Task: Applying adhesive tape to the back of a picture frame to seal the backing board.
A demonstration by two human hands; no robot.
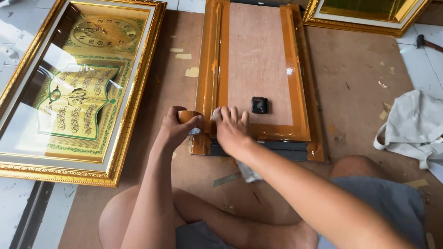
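A picture frame [258, 69] lies face down on the floor board, its brown backing edged with shiny brown tape and a small black clock mechanism [259, 104] near the near end. My left hand [177, 129] grips a roll of brown tape [188, 116] at the frame's near left corner. Beside it, my right hand [232, 129] presses flat on the taped near edge, fingers spread, with a bit of white cloth under the fingertips.
A finished gold-framed clock picture [78, 87] lies to the left. Another gold frame [364, 16] sits at the top right. A white cloth [413, 127] and a hammer [427, 43] lie to the right. Tape scraps dot the brown board [355, 69]. My bare knees are below.
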